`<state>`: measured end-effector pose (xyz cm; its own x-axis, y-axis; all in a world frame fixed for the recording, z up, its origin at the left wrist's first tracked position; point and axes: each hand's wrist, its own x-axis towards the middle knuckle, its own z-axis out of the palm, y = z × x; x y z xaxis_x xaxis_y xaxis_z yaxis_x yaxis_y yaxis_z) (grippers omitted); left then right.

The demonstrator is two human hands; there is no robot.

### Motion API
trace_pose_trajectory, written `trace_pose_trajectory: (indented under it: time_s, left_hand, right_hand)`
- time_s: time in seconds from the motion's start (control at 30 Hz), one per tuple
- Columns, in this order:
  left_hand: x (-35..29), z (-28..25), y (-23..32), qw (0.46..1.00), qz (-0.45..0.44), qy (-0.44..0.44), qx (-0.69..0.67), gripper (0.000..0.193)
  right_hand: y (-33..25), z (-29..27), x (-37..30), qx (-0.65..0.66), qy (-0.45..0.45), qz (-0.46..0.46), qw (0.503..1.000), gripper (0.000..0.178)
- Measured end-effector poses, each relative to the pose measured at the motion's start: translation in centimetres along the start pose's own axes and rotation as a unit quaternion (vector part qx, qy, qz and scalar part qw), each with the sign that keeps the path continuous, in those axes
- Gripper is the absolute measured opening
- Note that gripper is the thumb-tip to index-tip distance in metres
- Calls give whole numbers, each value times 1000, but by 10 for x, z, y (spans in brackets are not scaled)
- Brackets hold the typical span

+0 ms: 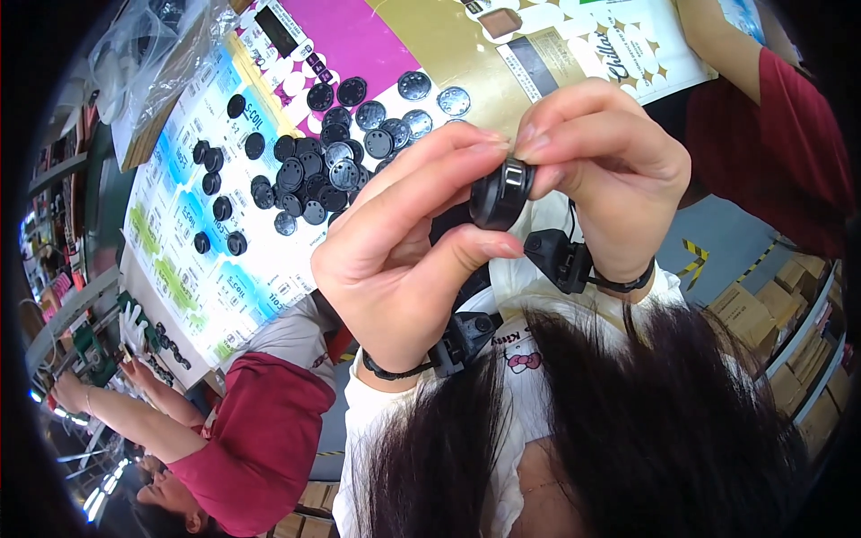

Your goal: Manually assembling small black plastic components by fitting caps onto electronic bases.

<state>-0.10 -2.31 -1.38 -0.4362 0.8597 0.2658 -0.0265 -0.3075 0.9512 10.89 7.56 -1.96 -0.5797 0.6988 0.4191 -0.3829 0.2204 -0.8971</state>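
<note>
Disc (pixel 495 199), thick, glossy, black

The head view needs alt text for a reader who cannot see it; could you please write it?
A bare left hand and right hand together hold a round black part. Beyond them, black discs lie heaped and scattered on colourful printed sheets; a co-worker in dark red is at lower left.

Upper L: crumpled clear plastic bag (pixel 134 54). Lower L: co-worker (pixel 256 439) w/ dk red top; upper R, a 2nd person's dk red sleeve (pixel 798 134). Lower R: brown cardboard boxes (pixel 758 312) nr striped floor tape (pixel 694 260).
</note>
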Motion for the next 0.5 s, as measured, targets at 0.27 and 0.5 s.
trace_pose_trajectory:
  time_s: [0.27,0.5]
  left_hand:
    - [9,-4,16,997,-67,25,-43,48]
    - [5,-1,1,954,-106,15,-280,46]
  right_hand:
    - [0,-7,7,105,-21,66,992,13]
    - [-16,-2,21,-65,-87,5,994,20]
